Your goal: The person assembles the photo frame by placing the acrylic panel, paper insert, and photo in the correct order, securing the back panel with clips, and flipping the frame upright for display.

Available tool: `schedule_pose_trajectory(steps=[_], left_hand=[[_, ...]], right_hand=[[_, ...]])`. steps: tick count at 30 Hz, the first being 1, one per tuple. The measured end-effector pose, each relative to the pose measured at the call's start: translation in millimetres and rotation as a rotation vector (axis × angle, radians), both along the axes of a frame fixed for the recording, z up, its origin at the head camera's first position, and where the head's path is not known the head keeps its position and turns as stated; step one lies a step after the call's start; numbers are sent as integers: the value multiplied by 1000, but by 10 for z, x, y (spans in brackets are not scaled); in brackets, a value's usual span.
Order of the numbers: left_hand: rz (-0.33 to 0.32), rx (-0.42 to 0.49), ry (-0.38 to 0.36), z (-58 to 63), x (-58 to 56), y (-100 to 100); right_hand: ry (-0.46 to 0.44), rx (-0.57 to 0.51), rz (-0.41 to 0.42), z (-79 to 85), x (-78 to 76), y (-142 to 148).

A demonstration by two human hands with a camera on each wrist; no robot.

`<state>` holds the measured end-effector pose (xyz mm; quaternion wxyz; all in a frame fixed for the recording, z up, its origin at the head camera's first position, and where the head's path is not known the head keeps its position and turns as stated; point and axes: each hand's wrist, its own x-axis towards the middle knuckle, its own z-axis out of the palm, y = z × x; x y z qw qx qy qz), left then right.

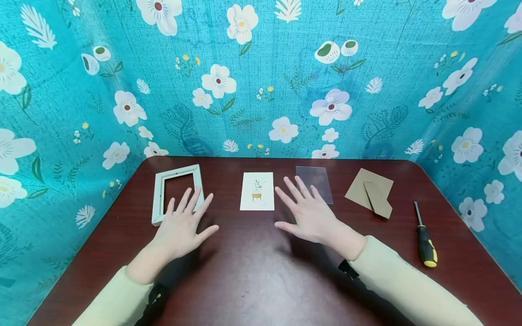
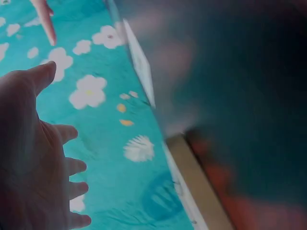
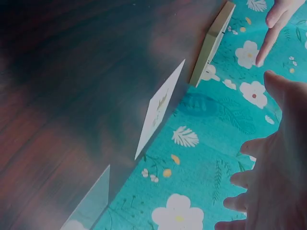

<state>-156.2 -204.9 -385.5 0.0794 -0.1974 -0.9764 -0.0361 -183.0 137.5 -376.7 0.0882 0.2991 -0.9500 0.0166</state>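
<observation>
Both hands are held over the table with fingers spread and nothing in them. My left hand is nearest to a white picture frame, its fingertips overlapping the frame's lower right part in the head view. My right hand hovers between a white card with a potted plant print and a clear rectangular sheet, partly covering the sheet. In the right wrist view the card, the sheet and the frame lie in a row along the table's far edge.
A brown backing board with a stand flap lies at the back right. Beside it is a black and yellow screwdriver. The dark red table ends at a blue floral cloth behind and at both sides.
</observation>
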Motion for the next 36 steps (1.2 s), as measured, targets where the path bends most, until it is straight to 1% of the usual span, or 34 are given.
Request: schedule_pose_trajectory(steps=[4, 8, 11, 15, 19, 22, 26, 32, 36], left_hand=[[36, 6, -40, -81, -102, -161], [77, 17, -88, -111, -234, -340], [115, 19, -141, -114, -353, -499], [174, -6, -211, -110, -522, -730], [222, 0, -258, -100, -652, -932], [254, 15, -287, -109, -717, -1050], [298, 40, -325, -142, -780, -1156], [366, 118, -398, -166, -854, -1233], [401, 123, -452, -173, -904, -1265]], right_hand=[[-6, 15, 6, -32, -109, -146], [-14, 63, 4, -43, -242, -278], [-34, 87, 4, -45, -343, -370], [-73, 118, -10, -49, -469, -489], [-95, 139, -16, -55, -576, -615], [-112, 147, -3, -56, -631, -725], [-140, 137, 28, -62, -667, -884], [-187, 104, 53, -97, -690, -1150], [-208, 119, 58, -150, -690, -1306]])
